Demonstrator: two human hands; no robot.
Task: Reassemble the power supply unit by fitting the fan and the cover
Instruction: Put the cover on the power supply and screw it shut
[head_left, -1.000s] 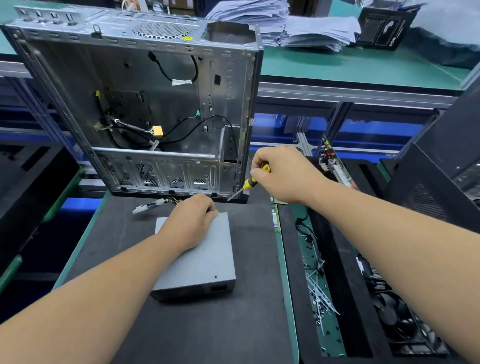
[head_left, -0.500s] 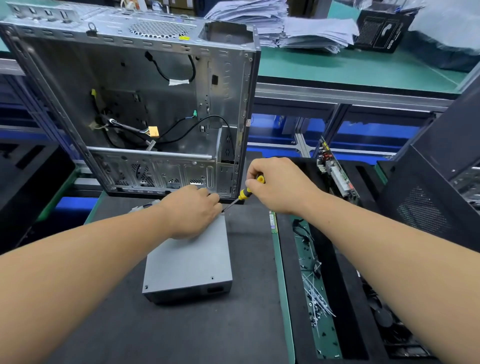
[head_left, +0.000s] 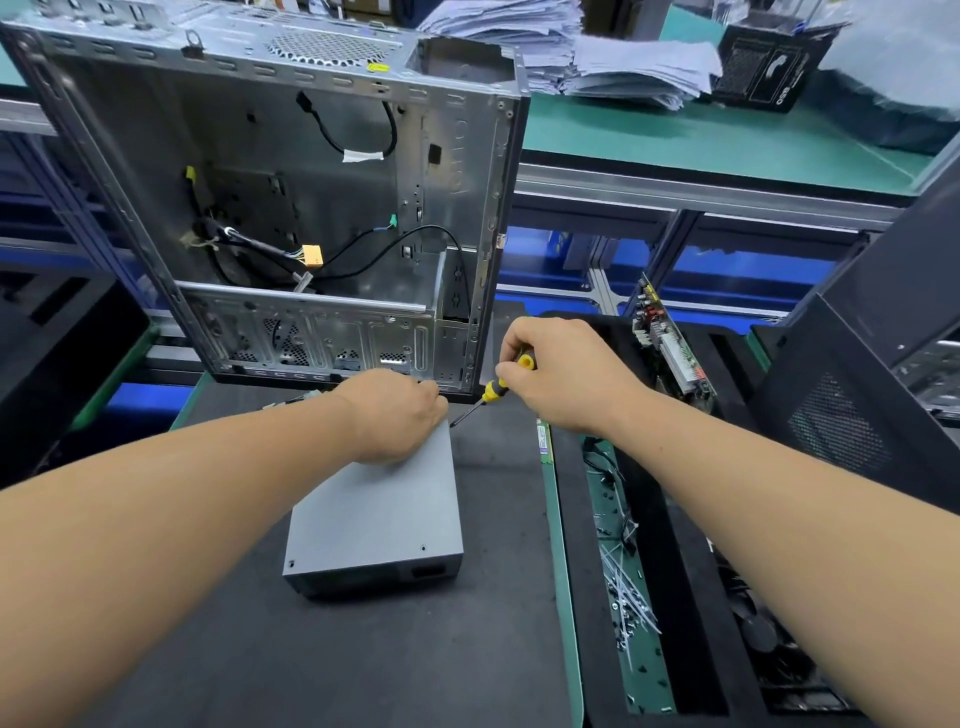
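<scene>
A grey power supply unit (head_left: 379, 525) lies flat on the black mat with its grey cover on top. My left hand (head_left: 397, 413) rests on the far right corner of the unit, fingers curled over its edge. My right hand (head_left: 561, 371) grips a yellow-and-black screwdriver (head_left: 493, 389), whose tip slants down to the unit's far right corner beside my left fingers. White connectors of the unit's cable (head_left: 301, 399) stick out behind my left wrist. No fan is visible on the unit.
An open metal computer case (head_left: 291, 208) stands upright just behind the unit. To the right, a black foam tray (head_left: 675, 571) holds cable ties, screws, a circuit board (head_left: 670, 348) and a black fan (head_left: 763, 639). A black case (head_left: 883, 364) stands at far right.
My right hand has lowered and brought the screwdriver tip down to the unit's far right corner. My left hand has slid from the cover's far edge to that corner.
</scene>
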